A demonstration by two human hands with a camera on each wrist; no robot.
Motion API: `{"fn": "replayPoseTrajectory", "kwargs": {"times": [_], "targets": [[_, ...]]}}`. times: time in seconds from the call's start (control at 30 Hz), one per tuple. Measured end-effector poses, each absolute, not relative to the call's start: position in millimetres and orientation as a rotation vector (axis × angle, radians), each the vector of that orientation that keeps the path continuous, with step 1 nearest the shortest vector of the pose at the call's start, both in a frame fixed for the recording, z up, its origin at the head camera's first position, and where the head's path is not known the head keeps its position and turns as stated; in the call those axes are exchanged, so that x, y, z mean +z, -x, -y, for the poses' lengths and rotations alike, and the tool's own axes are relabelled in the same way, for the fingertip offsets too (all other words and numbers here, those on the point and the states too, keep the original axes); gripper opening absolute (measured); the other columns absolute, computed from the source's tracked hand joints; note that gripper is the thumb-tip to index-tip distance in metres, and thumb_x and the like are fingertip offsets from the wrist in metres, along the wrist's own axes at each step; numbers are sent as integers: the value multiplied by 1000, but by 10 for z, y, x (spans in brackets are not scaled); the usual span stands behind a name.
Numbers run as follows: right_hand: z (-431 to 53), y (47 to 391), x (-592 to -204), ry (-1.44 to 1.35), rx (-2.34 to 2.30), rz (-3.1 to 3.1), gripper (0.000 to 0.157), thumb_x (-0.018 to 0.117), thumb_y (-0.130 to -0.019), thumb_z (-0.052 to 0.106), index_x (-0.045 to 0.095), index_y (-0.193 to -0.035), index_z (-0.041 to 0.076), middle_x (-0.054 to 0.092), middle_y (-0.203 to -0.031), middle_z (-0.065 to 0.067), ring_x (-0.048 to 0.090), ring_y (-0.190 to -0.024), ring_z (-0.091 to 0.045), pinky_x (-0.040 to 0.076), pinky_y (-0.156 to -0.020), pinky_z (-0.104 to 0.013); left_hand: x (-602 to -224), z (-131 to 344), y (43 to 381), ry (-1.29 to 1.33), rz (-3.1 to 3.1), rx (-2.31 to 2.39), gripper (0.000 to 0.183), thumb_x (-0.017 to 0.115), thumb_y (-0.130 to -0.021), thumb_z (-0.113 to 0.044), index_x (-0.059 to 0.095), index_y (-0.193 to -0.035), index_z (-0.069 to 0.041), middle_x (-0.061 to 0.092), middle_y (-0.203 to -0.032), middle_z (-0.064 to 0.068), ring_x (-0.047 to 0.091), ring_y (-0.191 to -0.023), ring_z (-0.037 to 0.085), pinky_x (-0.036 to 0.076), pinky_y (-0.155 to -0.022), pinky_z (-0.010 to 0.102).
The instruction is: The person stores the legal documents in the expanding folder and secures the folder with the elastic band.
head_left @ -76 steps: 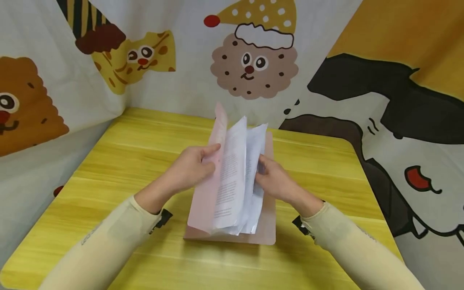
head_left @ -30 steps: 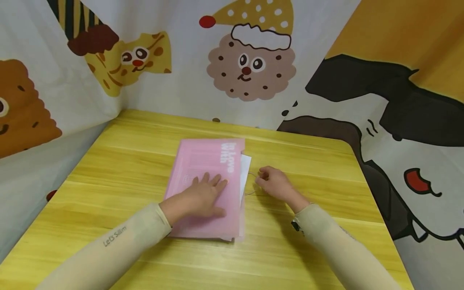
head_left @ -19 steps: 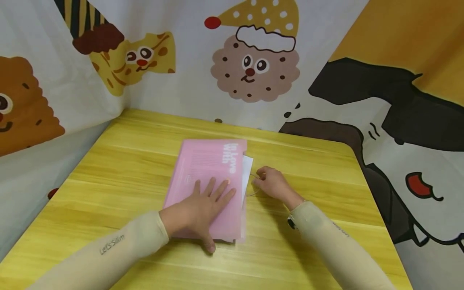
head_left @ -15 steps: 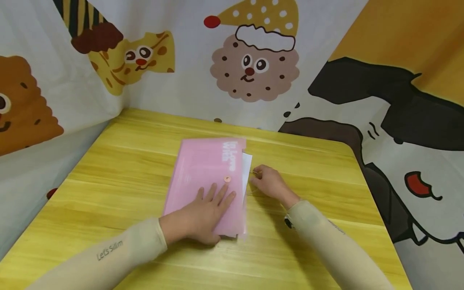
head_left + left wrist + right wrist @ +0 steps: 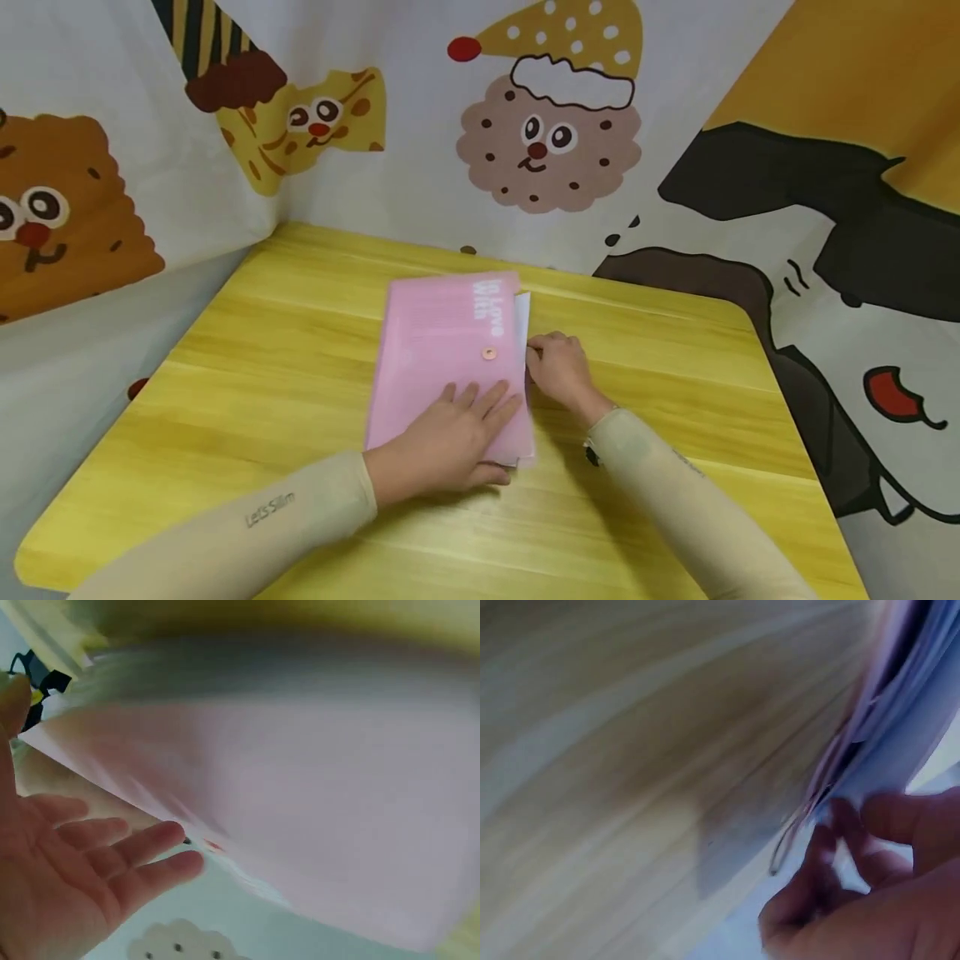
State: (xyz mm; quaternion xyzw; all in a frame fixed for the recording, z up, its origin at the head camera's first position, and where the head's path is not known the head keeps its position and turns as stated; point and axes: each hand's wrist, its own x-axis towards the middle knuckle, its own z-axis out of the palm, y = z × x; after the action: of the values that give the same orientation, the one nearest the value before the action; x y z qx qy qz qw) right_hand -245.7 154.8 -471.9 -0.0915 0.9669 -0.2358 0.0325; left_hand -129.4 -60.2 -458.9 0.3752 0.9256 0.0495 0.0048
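A pink document folder (image 5: 442, 333), with white lettering and a round button (image 5: 489, 353), lies on the table. White papers (image 5: 522, 310) stick out of its right side. My left hand (image 5: 457, 437) rests on the cover's lower part, fingers spread, thumb past the bottom edge. The left wrist view shows this hand (image 5: 97, 862) with straight fingers beside the folder's blurred pink cover (image 5: 322, 802). My right hand (image 5: 561, 367) is at the papers' edge, fingers bent. In the right wrist view its thumb and fingertips meet the papers (image 5: 877, 765); a thin cord (image 5: 780, 851) loops beside them. Whether they pinch either is unclear.
The yellow wood-grain table (image 5: 285, 350) extends around the folder on all sides. A white curtain (image 5: 405, 192) with cartoon prints hangs behind the table's back edge.
The folder, first held half raised with its papers upright, now lies flat under my left hand. My right hand, which drew the cord out to the right, has moved in to the papers' edge.
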Motion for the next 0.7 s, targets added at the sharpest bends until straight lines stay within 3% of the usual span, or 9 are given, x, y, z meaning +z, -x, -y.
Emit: {"fn": "replayPoseTrajectory", "kwargs": {"times": [0.13, 0.23, 0.33, 0.4, 0.5, 0.57, 0.7], "targets": [[-1525, 2479, -4729, 194, -1241, -2643, 37, 43, -115, 25, 71, -105, 3, 71, -91, -11, 67, -84, -24, 56, -77, -35, -4558, 409, 1363, -1345, -2965, -54, 80, 61, -100, -65, 42, -166, -22, 41, -172, 9, 61, -136, 41, 54, -109, 57], [-1498, 2477, -4729, 92, -1473, -2416, 43, 41, -116, 32, 69, -102, 1, 67, -81, -6, 63, -75, -19, 53, -67, -29, -4565, 339, 1389, -1406, -2988, -198, 62, 57, -105, -58, 57, -154, -20, 48, -167, 8, 63, -134, 36, 56, -108, 51], [-1487, 2477, -4730, 29, -1556, -2320, 41, 45, -116, 32, 69, -107, -1, 68, -78, -2, 62, -72, -15, 50, -65, -27, -4579, 323, 1422, -1442, -3009, -285, 52, 52, -107, -58, 67, -136, -17, 63, -151, 5, 65, -125, 26, 57, -103, 42], [-1489, 2486, -4734, 10, -1562, -2296, 36, 49, -114, 28, 69, -113, -2, 68, -78, 0, 62, -71, -13, 50, -65, -27, -4573, 328, 1447, -1464, -3032, -283, 48, 51, -107, -59, 68, -123, -17, 71, -132, 2, 65, -111, 20, 58, -92, 35], [-1494, 2495, -4735, -11, -1538, -2296, 30, 55, -111, 22, 70, -119, -3, 70, -78, 0, 64, -71, -11, 50, -66, -25, -4554, 341, 1484, -1528, -3073, -229, 42, 53, -107, -56, 67, -110, -18, 69, -106, -4, 61, -90, 15, 55, -74, 27], [-1496, 2505, -4741, -15, -1509, -2312, 29, 57, -109, 20, 72, -120, -3, 71, -77, -1, 64, -70, -11, 50, -64, -24, -4538, 348, 1497, -1591, -3099, -152, 39, 54, -107, -54, 67, -105, -18, 68, -99, -5, 61, -82, 13, 54, -67, 26], [-1477, 2516, -4725, 0, -1488, -2376, 28, 60, -107, 18, 76, -120, -2, 75, -81, -6, 65, -70, -11, 53, -63, -23, -4514, 349, 1504, -1760, -3105, -18, 41, 59, -104, -58, 66, -98, -18, 66, -91, -5, 62, -78, 12, 55, -65, 26]]}}
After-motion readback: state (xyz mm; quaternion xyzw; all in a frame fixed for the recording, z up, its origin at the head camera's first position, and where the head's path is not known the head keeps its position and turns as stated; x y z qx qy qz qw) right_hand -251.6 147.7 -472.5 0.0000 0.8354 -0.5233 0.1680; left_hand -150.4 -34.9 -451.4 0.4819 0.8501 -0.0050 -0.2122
